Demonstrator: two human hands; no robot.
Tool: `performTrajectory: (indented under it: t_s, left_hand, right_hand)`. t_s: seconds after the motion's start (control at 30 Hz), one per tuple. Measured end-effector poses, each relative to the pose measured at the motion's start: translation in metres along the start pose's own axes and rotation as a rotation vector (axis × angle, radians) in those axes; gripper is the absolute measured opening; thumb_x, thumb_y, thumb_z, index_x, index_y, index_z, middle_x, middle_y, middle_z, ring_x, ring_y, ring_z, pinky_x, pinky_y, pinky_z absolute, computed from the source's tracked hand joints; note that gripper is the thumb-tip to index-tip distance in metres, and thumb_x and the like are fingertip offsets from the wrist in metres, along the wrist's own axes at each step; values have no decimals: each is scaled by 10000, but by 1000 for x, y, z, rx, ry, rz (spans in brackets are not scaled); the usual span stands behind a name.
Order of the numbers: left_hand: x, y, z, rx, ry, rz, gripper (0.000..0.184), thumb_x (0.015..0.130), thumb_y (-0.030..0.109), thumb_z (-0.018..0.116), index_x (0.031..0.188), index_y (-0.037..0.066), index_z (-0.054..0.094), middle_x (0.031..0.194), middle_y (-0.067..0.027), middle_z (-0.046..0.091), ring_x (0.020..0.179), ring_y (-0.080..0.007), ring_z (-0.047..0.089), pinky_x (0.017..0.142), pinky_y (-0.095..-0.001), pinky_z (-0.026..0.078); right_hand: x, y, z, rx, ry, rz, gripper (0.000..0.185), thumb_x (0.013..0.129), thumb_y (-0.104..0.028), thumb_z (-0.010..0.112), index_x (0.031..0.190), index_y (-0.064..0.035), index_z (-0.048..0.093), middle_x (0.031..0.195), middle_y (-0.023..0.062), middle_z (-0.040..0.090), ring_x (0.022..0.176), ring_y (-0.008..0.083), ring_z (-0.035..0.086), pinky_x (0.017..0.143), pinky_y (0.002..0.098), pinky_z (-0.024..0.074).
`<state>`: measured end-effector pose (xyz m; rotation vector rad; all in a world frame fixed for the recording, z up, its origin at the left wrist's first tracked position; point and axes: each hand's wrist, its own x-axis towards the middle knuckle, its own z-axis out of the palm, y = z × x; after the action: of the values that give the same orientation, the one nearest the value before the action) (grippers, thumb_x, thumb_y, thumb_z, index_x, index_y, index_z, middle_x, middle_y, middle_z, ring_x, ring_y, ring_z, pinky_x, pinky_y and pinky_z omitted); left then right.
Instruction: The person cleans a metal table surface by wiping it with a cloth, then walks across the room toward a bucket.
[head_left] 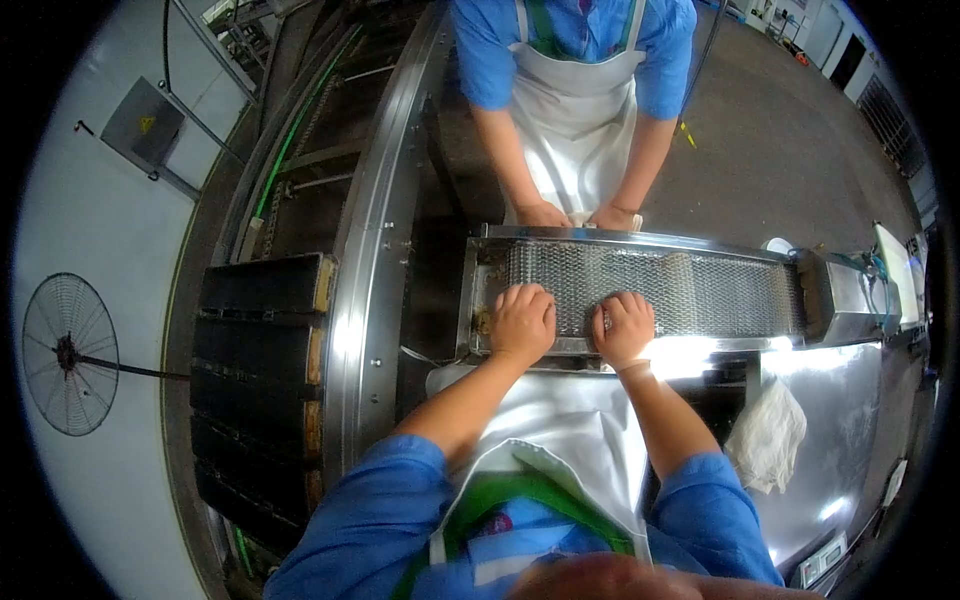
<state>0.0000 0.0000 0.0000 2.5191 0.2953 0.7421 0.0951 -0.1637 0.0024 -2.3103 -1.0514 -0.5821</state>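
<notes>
A short conveyor with a metal mesh belt (640, 285) runs crosswise in front of me in the head view. My left hand (523, 322) rests over its near side towards the left end, fingers curled down against the mesh. Over the same side, a little to the right, lies my right hand (624, 328), closed with bent fingers and the thumb tucked in. Both palms face down, so whatever is under them is hidden. The steel near rim (575, 347) passes beneath my hands.
Across the conveyor stands a person in a white apron (575, 120), both hands at the far rim. To the left are a long steel rail (365, 290) and dark slats (255, 350). A white cloth (768, 435) lies on a steel table (840, 420) at right. A fan (70, 350) stands far left.
</notes>
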Motion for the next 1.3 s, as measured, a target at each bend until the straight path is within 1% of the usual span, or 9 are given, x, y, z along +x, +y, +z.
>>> performTrajectory:
  t_s: [0.37,0.47,0.8,0.87,0.9,0.97,1.1,1.17,1.3]
  left_hand:
    - [3,1,-1,-3,21,11,73,772,126,642,841,109,626,939,-57,607,930,-291,555,827,-421,429]
    - [2,-1,0,10,1,8,77,789,159,636,855,119,639,946,-27,583,958,-251,541,853,-397,412]
    - [1,-1,1,18,-14,-12,75,787,156,641,853,121,640,953,-29,589,968,-254,543,859,-398,412]
    - [0,-3,4,10,6,-6,79,786,151,641,858,119,638,943,-32,586,958,-256,541,848,-405,413]
    - [1,-3,3,9,7,-5,79,786,151,641,858,119,638,943,-32,586,958,-256,541,848,-405,413]
    - [1,-2,2,-2,20,1,69,777,143,638,840,120,624,965,-62,613,963,-295,552,824,-424,435]
    - [1,-4,4,15,19,14,79,780,144,642,852,114,626,946,-34,582,953,-258,540,842,-411,413]
    - [1,-2,2,12,33,11,78,775,141,644,845,113,621,951,-33,582,957,-258,540,843,-412,413]
    - [1,-4,3,0,20,10,87,774,142,648,853,116,626,948,-30,581,957,-256,540,844,-409,411]
  right_hand:
    - [4,-2,-1,-21,-9,1,76,781,-143,636,794,-81,594,856,78,585,822,284,550,739,395,409]
    - [4,-2,-1,-17,1,-5,78,779,-143,637,791,-80,592,855,77,584,817,283,550,735,396,409]
    - [2,-1,1,-16,40,-14,81,777,-143,636,787,-76,592,851,82,584,818,290,553,736,402,412]
    - [-2,3,5,-38,-74,53,124,767,-191,671,792,-76,630,908,82,595,928,300,545,822,431,416]
    - [-3,3,6,-38,-73,53,124,767,-191,671,792,-76,630,908,82,595,928,300,545,822,431,416]
    - [-4,3,7,-6,-89,84,120,757,-180,672,792,-75,624,917,90,595,922,304,543,813,434,417]
    - [0,1,3,-10,15,-12,72,780,-129,632,793,-75,587,871,88,592,825,301,553,747,407,409]
    - [-2,4,6,13,-27,19,125,744,-166,672,807,-72,619,910,88,596,907,302,547,790,429,419]
    - [0,1,3,10,-56,41,125,744,-159,672,808,-70,611,910,86,595,899,299,550,785,426,421]
